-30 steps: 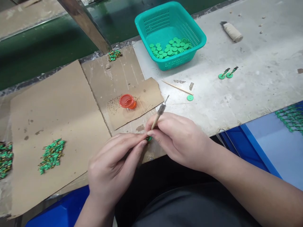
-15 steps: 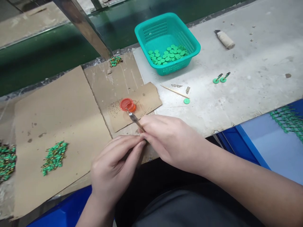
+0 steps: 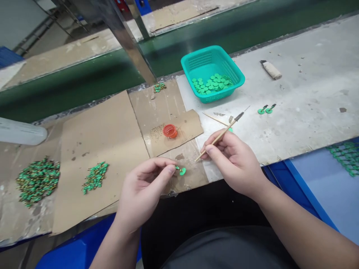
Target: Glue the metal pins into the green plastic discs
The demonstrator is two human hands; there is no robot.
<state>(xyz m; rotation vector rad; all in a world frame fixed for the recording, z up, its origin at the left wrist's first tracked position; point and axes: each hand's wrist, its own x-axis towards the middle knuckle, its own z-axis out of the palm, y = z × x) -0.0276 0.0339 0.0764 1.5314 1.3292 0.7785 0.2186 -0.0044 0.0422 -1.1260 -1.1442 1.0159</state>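
Between thumb and forefinger, my left hand [image 3: 144,188] pinches a small green-and-gold figure with a round green disc [image 3: 182,171] at its end, tilted above the table's front edge. My right hand [image 3: 238,164] grips a wooden-handled needle tool [image 3: 221,134], its thin metal tip pointing up and right, away from the figure. Beyond the hands, a small red cup [image 3: 169,131] of liquid sits on cardboard. A loose green disc [image 3: 230,129] is partly hidden behind the tool. Two figures on discs [image 3: 269,110] stand upright to the right.
A teal basket [image 3: 240,76] holds many green discs. Piles of small figures lie left, one on the tabletop [image 3: 39,181], one on cardboard [image 3: 96,177]. A wooden stick [image 3: 214,118], a wrapped blade-like tool [image 3: 271,70], a metal post [image 3: 140,59] and a blue bin [image 3: 305,190] surround the workspace.
My hands have moved apart. The needle tool has swung from the red cup to point up and right, and the figure with its disc now shows in my left fingers. The view has shifted left.
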